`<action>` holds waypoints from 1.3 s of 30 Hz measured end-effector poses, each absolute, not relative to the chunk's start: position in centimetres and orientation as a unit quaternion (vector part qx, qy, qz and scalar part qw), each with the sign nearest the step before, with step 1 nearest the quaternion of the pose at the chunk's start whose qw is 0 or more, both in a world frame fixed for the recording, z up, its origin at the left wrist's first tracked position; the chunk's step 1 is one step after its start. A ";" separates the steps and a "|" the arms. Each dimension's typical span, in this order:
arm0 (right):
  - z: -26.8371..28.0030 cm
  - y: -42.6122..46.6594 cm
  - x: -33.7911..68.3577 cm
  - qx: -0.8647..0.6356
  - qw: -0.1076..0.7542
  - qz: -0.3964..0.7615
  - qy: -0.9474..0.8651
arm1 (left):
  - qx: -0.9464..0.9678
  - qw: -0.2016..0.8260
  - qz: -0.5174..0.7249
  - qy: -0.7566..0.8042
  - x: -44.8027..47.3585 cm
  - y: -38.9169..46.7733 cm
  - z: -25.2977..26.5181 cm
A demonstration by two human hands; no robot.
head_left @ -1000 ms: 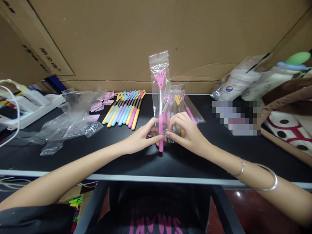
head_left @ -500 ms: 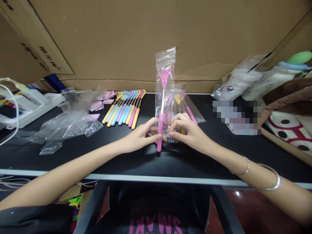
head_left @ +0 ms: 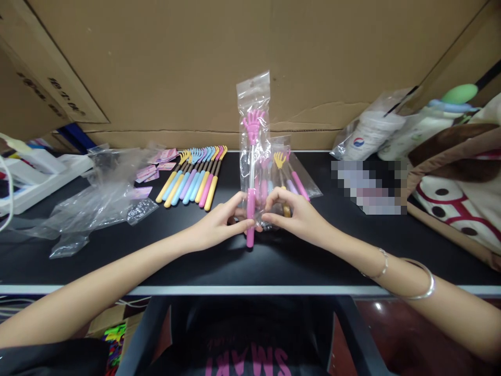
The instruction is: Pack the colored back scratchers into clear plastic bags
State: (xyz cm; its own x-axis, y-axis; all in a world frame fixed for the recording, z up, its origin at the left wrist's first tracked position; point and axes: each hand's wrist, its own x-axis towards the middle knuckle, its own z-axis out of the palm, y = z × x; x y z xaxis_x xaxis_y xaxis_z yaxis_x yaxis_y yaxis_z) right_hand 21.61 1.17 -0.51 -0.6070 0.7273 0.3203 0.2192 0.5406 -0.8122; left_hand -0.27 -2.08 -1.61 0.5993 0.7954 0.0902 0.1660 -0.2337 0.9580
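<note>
Left hand gripping the pink plastic back scratcher by its handle, thumb across the front. Right hand just beside it, thumb and forefinger bent close together near the clear plastic bag around the scratcher; can't tell from here if film is pinched. Scratcher is near upright, held over the middle of the bench, hand-shaped head up: pink fingers spread, silvery metal shaft, smooth pink handle. Bag covers head and shaft, with its top flap above the head; can't tell how far down the handle it reaches. Two silver bracelets on the right arm.

Behind the right hand, bagged back scratchers, at least three, partly hidden. Left of the hands, one slanted row of loose back scratchers, around ten, with yellow, blue, purple and pink handles. Beyond these, several pink printed cards, overlapping, no exact count, then a heap of crumpled clear bags.

Bench is black with a pale front edge. White power strip at the left end. Toward the right back corner, one bagged white cup and one bottle with a green top; a brown-and-white cloth bag at the right end. Brown cardboard walls the back edge. Below the front edge, a carton of bright small items and dark red floor.
</note>
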 end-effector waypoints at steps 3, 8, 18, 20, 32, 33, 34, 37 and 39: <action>-0.9 1.3 21.6 -0.276 0.342 0.428 -0.790 | 0.734 0.516 0.299 0.325 -0.4 -2.0 -1.8; -1.1 1.4 21.7 -0.276 0.339 0.496 -0.751 | 0.729 0.529 0.293 0.319 -0.4 -2.0 -2.1; -1.2 1.2 21.6 -0.286 0.338 0.421 -0.792 | 0.734 0.490 0.296 0.366 0.1 -2.1 -1.9; -1.1 1.0 21.5 -0.284 0.337 0.393 -0.807 | 0.739 0.469 0.301 0.379 0.1 -2.0 -2.1; -1.1 1.2 21.6 -0.290 0.321 0.448 -0.782 | 0.689 0.552 0.298 0.364 0.1 -2.0 -1.4; -1.0 1.2 21.6 -0.291 0.319 0.451 -0.781 | 0.686 0.555 0.298 0.364 0.2 -2.0 -1.4; -0.9 1.2 21.6 -0.293 0.318 0.451 -0.781 | 0.683 0.556 0.300 0.366 0.2 -2.0 -1.4; -0.8 1.2 21.7 -0.296 0.319 0.438 -0.787 | 0.676 0.561 0.306 0.367 0.2 -2.0 -1.5; -0.8 1.2 21.7 -0.298 0.316 0.428 -0.793 | 0.673 0.565 0.309 0.364 0.2 -2.0 -1.5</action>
State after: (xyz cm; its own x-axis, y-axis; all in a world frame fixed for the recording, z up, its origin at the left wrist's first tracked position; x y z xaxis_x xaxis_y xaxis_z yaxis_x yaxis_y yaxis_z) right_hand 21.70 1.17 -0.77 -0.6237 0.7420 0.2458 0.2015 0.4565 -0.8666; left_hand 0.22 -1.98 -1.51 0.5439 0.8391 0.0034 0.1411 -0.0955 0.9854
